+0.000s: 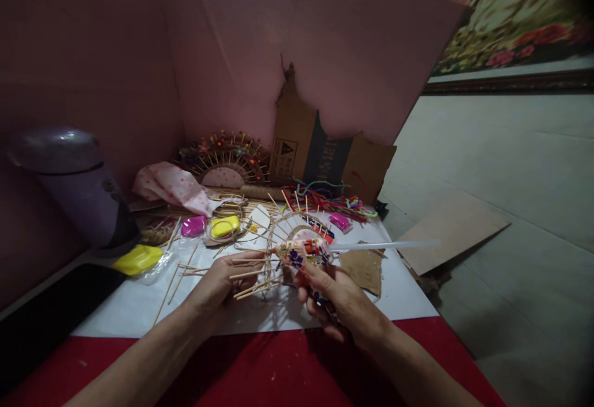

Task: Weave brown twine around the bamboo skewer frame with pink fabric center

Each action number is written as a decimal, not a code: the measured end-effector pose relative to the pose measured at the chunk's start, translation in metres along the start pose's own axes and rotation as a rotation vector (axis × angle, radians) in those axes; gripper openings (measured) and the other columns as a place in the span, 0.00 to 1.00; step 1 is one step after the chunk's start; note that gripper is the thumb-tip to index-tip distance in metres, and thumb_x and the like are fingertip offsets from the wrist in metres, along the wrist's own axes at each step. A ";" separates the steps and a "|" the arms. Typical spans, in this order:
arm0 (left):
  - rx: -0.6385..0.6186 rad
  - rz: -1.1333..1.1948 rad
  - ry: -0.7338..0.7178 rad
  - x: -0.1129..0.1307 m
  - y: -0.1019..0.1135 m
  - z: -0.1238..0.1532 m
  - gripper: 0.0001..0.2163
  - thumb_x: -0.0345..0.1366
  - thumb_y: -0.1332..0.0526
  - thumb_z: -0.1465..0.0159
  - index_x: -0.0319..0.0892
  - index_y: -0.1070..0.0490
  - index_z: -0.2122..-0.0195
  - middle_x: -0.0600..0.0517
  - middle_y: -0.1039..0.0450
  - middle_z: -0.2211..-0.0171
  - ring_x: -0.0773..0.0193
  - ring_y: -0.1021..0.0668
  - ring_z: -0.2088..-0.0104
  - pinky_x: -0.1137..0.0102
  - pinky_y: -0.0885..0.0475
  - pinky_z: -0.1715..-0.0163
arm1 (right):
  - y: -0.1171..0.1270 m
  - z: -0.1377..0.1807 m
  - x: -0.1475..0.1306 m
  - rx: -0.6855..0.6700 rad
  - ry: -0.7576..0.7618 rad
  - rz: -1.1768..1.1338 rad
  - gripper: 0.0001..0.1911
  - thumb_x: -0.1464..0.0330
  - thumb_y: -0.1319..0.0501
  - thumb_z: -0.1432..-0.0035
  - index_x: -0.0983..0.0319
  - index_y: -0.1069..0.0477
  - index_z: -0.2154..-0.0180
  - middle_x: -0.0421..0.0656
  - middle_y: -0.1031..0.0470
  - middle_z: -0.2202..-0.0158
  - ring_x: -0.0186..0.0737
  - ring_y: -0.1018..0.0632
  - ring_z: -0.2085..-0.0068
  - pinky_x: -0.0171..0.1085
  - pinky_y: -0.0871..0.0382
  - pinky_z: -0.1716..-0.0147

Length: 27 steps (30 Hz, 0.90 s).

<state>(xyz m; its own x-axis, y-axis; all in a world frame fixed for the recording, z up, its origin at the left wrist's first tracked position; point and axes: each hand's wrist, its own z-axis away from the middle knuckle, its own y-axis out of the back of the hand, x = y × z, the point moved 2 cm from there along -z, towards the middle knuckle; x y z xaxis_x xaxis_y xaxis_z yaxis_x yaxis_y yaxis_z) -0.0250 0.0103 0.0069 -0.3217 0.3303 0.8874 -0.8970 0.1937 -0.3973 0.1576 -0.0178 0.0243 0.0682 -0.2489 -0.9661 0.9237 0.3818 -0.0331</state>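
Observation:
In my right hand is a flower-patterned hot glue gun, my fingers wrapped around its handle. A long translucent glue stick sticks out of its back end to the right, and its nozzle points left. My left hand grips the left side of a half-round craft of thin wooden sticks, which fan out from a curved base wound with twine. The nozzle is close to the sticks; whether it touches them I cannot tell. The glue gun covers part of the craft's middle.
Behind stand a finished-looking stick fan with coloured flowers and torn cardboard. Yellow clay, magenta clay, spotted cloth and pipe cleaners lie around. A purple bottle stands left; a cardboard piece lies right.

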 end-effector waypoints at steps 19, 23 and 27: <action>0.161 0.030 0.072 0.009 -0.004 0.004 0.16 0.25 0.32 0.58 0.36 0.25 0.65 0.55 0.30 0.82 0.76 0.36 0.86 0.80 0.44 0.88 | 0.112 0.042 0.025 0.751 0.066 1.104 0.15 0.58 0.52 0.43 0.59 0.36 0.60 0.47 0.28 0.62 0.45 0.27 0.65 0.38 0.39 0.68; 0.183 0.026 0.072 0.007 -0.002 0.003 0.16 0.27 0.33 0.56 0.37 0.25 0.64 0.54 0.29 0.80 0.74 0.33 0.84 0.80 0.40 0.86 | 0.115 0.044 0.036 0.748 0.030 1.279 0.15 0.61 0.50 0.44 0.62 0.35 0.58 0.50 0.29 0.63 0.46 0.27 0.65 0.39 0.38 0.68; 0.172 0.036 0.062 0.005 -0.002 0.003 0.15 0.27 0.33 0.55 0.36 0.26 0.64 0.56 0.32 0.82 0.76 0.35 0.85 0.81 0.44 0.87 | 0.091 0.046 0.018 0.773 0.195 1.347 0.18 0.64 0.47 0.45 0.67 0.35 0.55 0.54 0.31 0.61 0.52 0.30 0.58 0.46 0.38 0.60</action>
<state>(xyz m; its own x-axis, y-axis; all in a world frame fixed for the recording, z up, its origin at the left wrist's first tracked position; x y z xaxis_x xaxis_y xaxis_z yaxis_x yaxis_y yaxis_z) -0.0263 0.0091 0.0129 -0.3402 0.3912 0.8551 -0.9255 0.0219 -0.3782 0.2608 -0.0289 0.0153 0.9807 0.0247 -0.1940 0.1913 -0.3274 0.9253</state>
